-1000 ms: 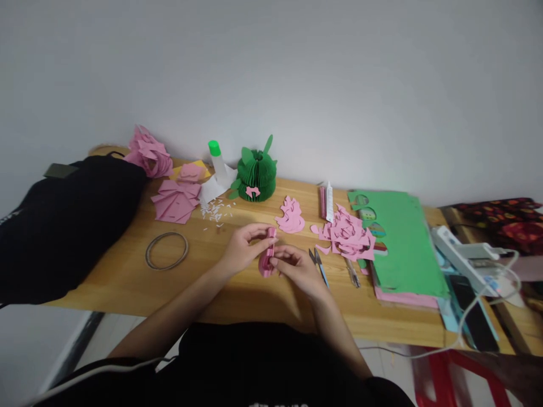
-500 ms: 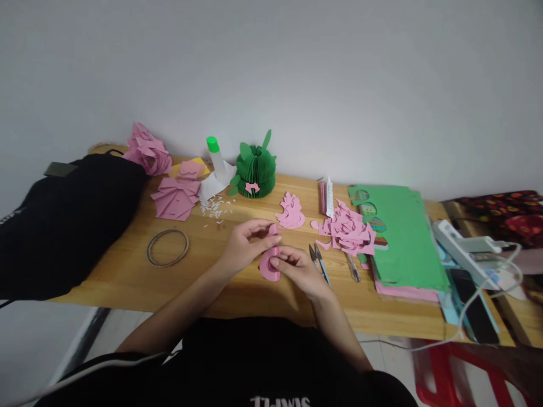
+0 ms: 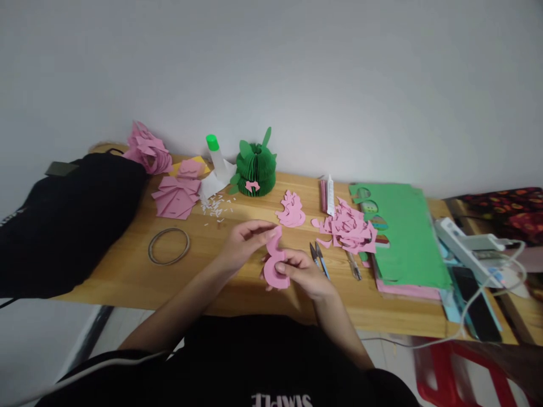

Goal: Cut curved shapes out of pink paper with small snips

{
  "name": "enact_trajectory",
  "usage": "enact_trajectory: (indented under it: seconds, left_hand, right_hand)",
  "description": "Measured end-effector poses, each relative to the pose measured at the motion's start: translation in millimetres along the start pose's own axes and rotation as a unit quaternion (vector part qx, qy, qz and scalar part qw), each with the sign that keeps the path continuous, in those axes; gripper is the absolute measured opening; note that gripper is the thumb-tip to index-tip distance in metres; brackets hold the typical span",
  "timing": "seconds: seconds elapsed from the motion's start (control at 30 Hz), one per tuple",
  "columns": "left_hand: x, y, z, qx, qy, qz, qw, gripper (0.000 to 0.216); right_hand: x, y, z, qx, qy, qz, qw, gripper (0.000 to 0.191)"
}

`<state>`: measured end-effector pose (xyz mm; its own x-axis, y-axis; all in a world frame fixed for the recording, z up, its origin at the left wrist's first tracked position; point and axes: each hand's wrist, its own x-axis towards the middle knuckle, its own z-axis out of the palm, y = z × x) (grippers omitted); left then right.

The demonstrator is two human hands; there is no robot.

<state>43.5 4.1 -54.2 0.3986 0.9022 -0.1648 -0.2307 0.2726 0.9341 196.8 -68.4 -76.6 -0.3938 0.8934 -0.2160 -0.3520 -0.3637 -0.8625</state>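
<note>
Both my hands hold a pink paper cut-out [image 3: 275, 267] just above the front middle of the wooden table [image 3: 127, 271]. My left hand [image 3: 245, 243] pinches its narrow upper end with fingertips closed on it. My right hand [image 3: 304, 272] grips the rounded lower part from the right, fingers curled. The piece faces me, its flat side showing. Small snips [image 3: 319, 259] lie on the table just right of my right hand.
A green honeycomb paper fruit [image 3: 255, 168], a green-capped glue bottle [image 3: 216, 155], pink cut shapes [image 3: 291, 210], a pile of pink scraps [image 3: 348, 228], stacked green and pink sheets [image 3: 403, 240], a metal ring [image 3: 168, 246], a black bag [image 3: 63, 220], and a power strip [image 3: 466, 249] sit around.
The pink piece has turned from edge-on to flat side facing me. My right hand has slid down and slightly right with its lower end; my left hand stays at the top.
</note>
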Motion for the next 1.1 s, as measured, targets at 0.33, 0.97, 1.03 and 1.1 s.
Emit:
enact_trajectory:
  seconds: [0.33,0.97,1.03,1.1]
  left_hand:
    - [-2.2,5.3,0.5,-0.072,-0.069,-0.037,0.994,0.034]
    - [0.5,0.9,-3.1,-0.146,-0.093,-0.083,0.981,0.029]
    - [0.6,0.2,-3.1,-0.148,-0.091,-0.081,0.982,0.029]
    - [0.4,-0.8,-3.0,-0.149,-0.087,-0.075,0.982,0.029]
  right_hand:
    - [0.4,-3.0,2.2,-0.014,0.013,-0.006,1.000,0.035]
    - [1.7,-2.4,3.3,-0.012,0.044,0.005,0.999,0.033]
    - [1.9,-1.7,3.4,-0.011,0.048,0.006,0.999,0.034]
    - [2.0,-0.8,3.5,-0.010,0.051,0.005,0.999,0.034]
